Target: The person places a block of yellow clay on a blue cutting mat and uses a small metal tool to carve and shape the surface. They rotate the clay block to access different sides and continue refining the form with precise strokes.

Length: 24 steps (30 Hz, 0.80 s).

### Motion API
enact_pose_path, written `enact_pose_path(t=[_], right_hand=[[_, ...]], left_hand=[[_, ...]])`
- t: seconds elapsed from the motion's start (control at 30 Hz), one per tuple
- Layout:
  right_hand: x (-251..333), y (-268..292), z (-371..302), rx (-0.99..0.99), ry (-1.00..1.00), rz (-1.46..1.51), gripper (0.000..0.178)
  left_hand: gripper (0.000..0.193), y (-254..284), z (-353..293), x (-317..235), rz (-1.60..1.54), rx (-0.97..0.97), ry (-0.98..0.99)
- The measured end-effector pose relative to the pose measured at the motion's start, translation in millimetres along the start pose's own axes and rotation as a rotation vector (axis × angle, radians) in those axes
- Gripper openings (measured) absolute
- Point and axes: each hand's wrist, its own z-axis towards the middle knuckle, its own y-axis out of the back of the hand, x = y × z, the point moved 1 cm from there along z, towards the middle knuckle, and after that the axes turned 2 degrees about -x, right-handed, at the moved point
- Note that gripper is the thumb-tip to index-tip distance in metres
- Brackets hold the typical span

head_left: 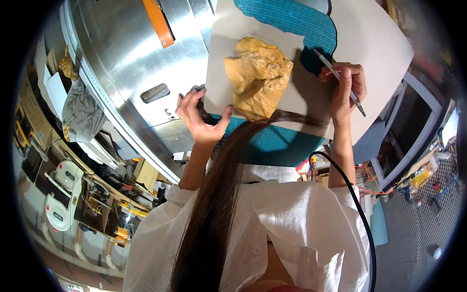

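My right hand (349,83) grips a slim silver pen-shaped tool (354,100), one end pointing up and left over a dark patch of the teal cutting mat (287,14). Whether its tip touches anything cannot be told. A crumpled, ochre-yellow lump (260,73) with folds and ridges lies on a beige-grey board (219,53). At the board's lower left corner is my left hand (202,121), thumb and fingers curved and spread apart. Nothing shows between them. More of the teal mat shows below the board, partly behind a long strand of hair (233,146).
A metal work surface (121,44) with an orange-handled tool (159,24) stretches to the left, edged by a long ruler (99,92). Grey cloth (82,109) and cluttered tools lie beyond it. A black cable (362,214) runs beside my right arm. A pale frame (413,126) stands at right.
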Motion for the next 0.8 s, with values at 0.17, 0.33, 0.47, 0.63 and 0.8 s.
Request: enact_pose_path(t=[0.17, 0.33, 0.47, 0.63, 0.8], right_hand=[[8.2, -6.1, 15.1, -0.003, -0.053, -0.024, 0.022], [17.1, -18.2, 10.0, 0.049, 0.024, 0.04, 0.013], [16.5, -36.6, 7.0, -0.072, -0.208, 0.074, 0.024], [6.0, -35.7, 8.8, 0.001, -0.126, 0.049, 0.027], [3.6, -35.2, 8.7, 0.036, -0.074, 0.006, 0.027]], left_hand=[[0.063, 0.3, 2.4, 2.0, 0.065, 0.009, -0.081], [0.057, -1.3, -0.2, 6.9, 0.056, -0.005, -0.094], [0.052, -1.6, 1.8, 1.7, 0.091, -0.005, -0.082], [0.051, -3.8, -0.3, 3.2, 0.037, -0.02, -0.04], [0.05, -6.6, -2.0, 4.7, -0.011, -0.035, 0.001]])
